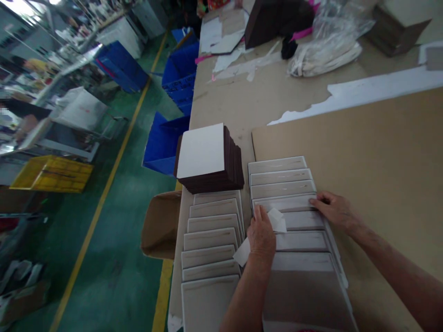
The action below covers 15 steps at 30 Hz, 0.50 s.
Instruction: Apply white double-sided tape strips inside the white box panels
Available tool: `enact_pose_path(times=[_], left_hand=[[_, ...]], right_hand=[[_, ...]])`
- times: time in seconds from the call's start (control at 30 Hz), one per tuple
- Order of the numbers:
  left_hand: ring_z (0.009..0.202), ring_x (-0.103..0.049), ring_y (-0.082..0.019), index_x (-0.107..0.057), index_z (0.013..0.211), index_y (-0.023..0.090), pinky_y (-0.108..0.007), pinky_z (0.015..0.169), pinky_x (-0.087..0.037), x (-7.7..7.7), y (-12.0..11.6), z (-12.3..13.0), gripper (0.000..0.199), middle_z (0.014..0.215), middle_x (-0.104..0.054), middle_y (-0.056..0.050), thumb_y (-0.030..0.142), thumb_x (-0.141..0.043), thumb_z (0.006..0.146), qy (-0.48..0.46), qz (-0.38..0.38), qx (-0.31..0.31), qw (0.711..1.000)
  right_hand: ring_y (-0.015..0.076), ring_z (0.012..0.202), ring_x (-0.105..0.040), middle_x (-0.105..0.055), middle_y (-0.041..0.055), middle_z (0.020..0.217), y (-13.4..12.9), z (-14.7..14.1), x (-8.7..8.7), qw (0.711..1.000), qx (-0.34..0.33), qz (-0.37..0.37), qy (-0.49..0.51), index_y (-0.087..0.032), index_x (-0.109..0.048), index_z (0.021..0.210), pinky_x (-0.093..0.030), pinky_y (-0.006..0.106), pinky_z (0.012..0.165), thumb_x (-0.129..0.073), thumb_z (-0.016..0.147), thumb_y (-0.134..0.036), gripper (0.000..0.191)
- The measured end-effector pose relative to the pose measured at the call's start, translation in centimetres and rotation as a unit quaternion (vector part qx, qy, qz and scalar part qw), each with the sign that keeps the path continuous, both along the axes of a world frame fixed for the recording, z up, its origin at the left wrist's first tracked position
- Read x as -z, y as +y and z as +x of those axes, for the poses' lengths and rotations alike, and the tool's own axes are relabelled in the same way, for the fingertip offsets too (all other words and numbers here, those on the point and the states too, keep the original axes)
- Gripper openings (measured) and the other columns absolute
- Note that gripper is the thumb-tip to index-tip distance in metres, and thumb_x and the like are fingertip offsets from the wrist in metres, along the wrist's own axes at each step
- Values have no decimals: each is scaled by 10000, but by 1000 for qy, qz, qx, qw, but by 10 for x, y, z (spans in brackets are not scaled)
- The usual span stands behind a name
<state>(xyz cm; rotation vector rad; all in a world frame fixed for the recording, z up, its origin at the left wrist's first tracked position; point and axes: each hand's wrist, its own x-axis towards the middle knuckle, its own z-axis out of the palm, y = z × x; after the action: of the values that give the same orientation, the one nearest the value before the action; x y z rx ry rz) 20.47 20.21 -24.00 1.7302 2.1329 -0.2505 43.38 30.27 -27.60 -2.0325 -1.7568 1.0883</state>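
Observation:
A row of flat light-coloured panels (300, 291) lies overlapped like shingles on the table. My left hand (262, 233) is over the left edge of this row, its fingers closed around white paper pieces (277, 220) that stick out on both sides. Its fingertips rest at the left end of one panel. At the right end of that same panel (287, 203), my right hand (334, 210) pinches the edge between thumb and fingers. To the left, a second overlapped row of similar panels (210, 241) runs alongside.
A stack of dark-edged boards with a white top (201, 151) stands beyond the left row. Brown board (374, 152) covers the table's right. Plastic-wrapped material (325, 57) lies farther back. Off the left edge are blue bins (162, 143) and a brown carton (161, 226).

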Motion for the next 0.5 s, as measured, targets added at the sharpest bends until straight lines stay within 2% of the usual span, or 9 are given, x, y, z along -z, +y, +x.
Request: enact_pose_path(times=[0.13,0.27,0.4,0.5], left_hand=[[1148,-647,-246,-365,1519,109,-354,968,-575,1,0,-1,599,1565,-398,-187,14,-358,927,-1,0,-3,1000],[1176,-635,-226,-392,1507,159,-323,998,-550,1,1,-1,595,1560,-410,-158,14,-364,931,-5,9,-8,1000],[1180,-633,-228,-393,1504,160,-321,984,-556,2,0,-2,604,1570,-400,-150,9,-367,919,-10,12,-9,1000],[1191,-630,-225,-395,1502,164,-321,993,-550,3,0,-3,617,1570,-405,-140,1,-367,908,-12,13,-11,1000]], right_hand=[[195,584,-551,-596,-1,591,1,-1,3,999,28,-17,1,-234,-604,670,-387,319,559,-576,734,-590,363],[200,589,-572,-611,-1,583,4,-4,-4,999,34,-29,-11,-236,-615,652,-380,310,549,-578,736,-544,321],[204,598,-581,-608,1,578,6,-10,-13,998,42,-50,-17,-236,-612,636,-383,312,559,-587,733,-492,275],[203,608,-580,-607,3,585,7,-13,-12,997,48,-49,-20,-236,-604,628,-386,315,577,-598,733,-468,255]])
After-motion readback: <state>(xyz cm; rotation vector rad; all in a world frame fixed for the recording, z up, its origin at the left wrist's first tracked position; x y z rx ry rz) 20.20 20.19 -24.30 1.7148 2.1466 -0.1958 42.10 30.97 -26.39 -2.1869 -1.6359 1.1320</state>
